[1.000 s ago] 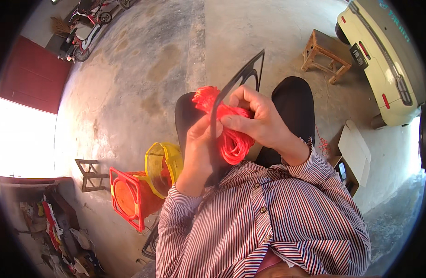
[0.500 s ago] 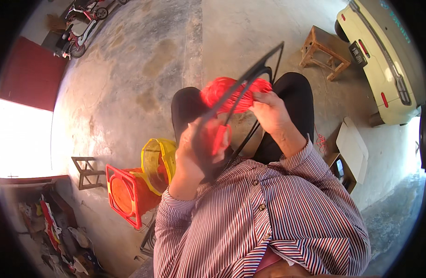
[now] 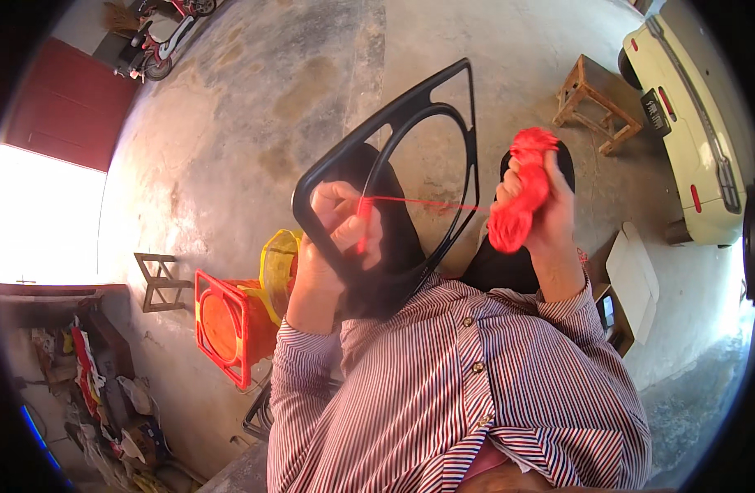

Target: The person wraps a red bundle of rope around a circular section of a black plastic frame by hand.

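Note:
A black flat frame (image 3: 369, 141) with a round inner ring tilts in front of my left knee. My left hand (image 3: 334, 218) is closed on the frame's left side, its thumb and fingers at a short red winding (image 3: 364, 212) on the ring. From there a thin red cord (image 3: 427, 202) runs taut across the ring's opening to my right hand (image 3: 556, 209). That hand is wrapped around a thick bundle of red cord (image 3: 529, 189), held above my right knee. Part of the left fingers' grip is hidden behind the frame.
Left of me on the concrete floor stand red frames (image 3: 221, 329), a yellow frame (image 3: 277, 263) and a small stool (image 3: 162, 283). To the right are an open cardboard box (image 3: 628, 279), a wooden stool (image 3: 595, 103) and a pale vehicle (image 3: 681, 140). Scooters (image 3: 159, 53) stand far left.
My right hand has moved right and pulled the red bundle out from behind the frame, drawing the cord taut. The black frame has turned so its ring opening shows more fully.

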Motion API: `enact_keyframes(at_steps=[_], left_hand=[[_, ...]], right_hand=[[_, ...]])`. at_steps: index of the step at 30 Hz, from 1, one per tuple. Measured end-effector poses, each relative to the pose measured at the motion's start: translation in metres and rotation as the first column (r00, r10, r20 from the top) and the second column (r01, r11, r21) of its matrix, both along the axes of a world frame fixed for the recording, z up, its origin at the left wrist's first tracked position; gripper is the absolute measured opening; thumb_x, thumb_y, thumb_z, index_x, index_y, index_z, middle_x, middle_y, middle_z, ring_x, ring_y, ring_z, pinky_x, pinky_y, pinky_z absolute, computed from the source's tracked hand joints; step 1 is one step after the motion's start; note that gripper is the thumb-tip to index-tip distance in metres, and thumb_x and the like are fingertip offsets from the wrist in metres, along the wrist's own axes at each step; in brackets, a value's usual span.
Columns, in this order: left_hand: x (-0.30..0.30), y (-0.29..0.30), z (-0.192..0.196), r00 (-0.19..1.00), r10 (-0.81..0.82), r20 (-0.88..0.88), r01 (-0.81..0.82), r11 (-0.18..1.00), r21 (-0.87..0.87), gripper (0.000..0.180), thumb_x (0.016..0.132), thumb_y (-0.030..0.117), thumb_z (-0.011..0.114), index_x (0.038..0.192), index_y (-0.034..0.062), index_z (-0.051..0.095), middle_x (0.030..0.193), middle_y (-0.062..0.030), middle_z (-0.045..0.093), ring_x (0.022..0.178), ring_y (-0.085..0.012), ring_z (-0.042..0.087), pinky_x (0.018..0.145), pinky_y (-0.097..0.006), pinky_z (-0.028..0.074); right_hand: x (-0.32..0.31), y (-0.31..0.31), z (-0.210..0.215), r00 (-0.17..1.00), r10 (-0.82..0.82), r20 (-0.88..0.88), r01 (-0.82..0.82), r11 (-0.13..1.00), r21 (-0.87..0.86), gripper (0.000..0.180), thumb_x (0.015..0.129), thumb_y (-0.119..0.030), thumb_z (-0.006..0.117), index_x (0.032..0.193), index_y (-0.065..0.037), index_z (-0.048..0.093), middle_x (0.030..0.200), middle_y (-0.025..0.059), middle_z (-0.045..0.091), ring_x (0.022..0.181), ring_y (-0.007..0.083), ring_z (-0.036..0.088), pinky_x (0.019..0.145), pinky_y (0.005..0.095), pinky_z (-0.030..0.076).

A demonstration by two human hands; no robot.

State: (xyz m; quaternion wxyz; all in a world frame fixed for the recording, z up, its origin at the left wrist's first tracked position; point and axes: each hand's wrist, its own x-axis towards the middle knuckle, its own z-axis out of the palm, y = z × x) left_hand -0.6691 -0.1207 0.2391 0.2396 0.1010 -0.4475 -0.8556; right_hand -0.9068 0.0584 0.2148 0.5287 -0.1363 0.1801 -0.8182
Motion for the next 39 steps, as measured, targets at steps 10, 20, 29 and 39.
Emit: enact_keyframes(at_steps=[10,20,29,39], left_hand=[[-0.022,0.034,0.002,0.982,0.184,0.051,-0.190,0.923,0.334,0.041,0.095,0.027,0.056,0.127,0.0014,0.055,0.108,-0.0135,0.065,0.090,-0.0200,0.065,0.071,-0.032,0.055],[-0.018,0.031,-0.007,0.942,-0.184,-0.279,0.302,0.825,0.477,0.037,0.095,0.010,0.053,0.130,-0.0035,0.051,0.126,-0.0119,0.058,0.115,-0.0205,0.057,0.098,-0.035,0.047],[-0.019,0.027,0.017,0.932,0.103,0.348,0.120,0.817,-0.563,0.056,0.099,0.056,0.034,0.110,0.0048,0.054,0.079,-0.0143,0.058,0.064,-0.0206,0.056,0.048,-0.029,0.045],[-0.012,0.009,-0.003,1.000,-0.008,-0.027,0.010,0.997,0.073,0.032,0.091,0.018,0.067,0.120,0.0098,0.058,0.075,-0.0100,0.054,0.061,-0.0151,0.050,0.039,-0.022,0.038]], right_hand=[[0.050,-0.032,0.074,0.517,0.353,-0.780,0.056,0.895,0.442,0.039,0.085,-0.011,0.072,0.119,-0.001,0.056,0.106,0.0072,0.066,0.093,0.0114,0.062,0.082,0.0274,0.049],[0.043,-0.054,-0.008,0.972,0.236,0.003,-0.234,0.964,0.127,0.034,0.093,-0.024,0.063,0.115,0.001,0.059,0.111,0.0142,0.065,0.099,0.0226,0.064,0.093,0.0371,0.050],[0.014,-0.050,-0.032,0.987,-0.001,-0.163,0.019,0.994,0.109,0.042,0.092,-0.032,0.063,0.118,0.000,0.061,0.121,0.0131,0.064,0.114,0.0241,0.059,0.105,0.0406,0.040],[0.010,-0.022,0.031,0.967,0.254,0.023,-0.217,0.868,-0.447,0.066,0.097,-0.064,0.033,0.114,-0.003,0.053,0.078,0.0093,0.060,0.066,0.0233,0.060,0.076,0.0443,0.051]])
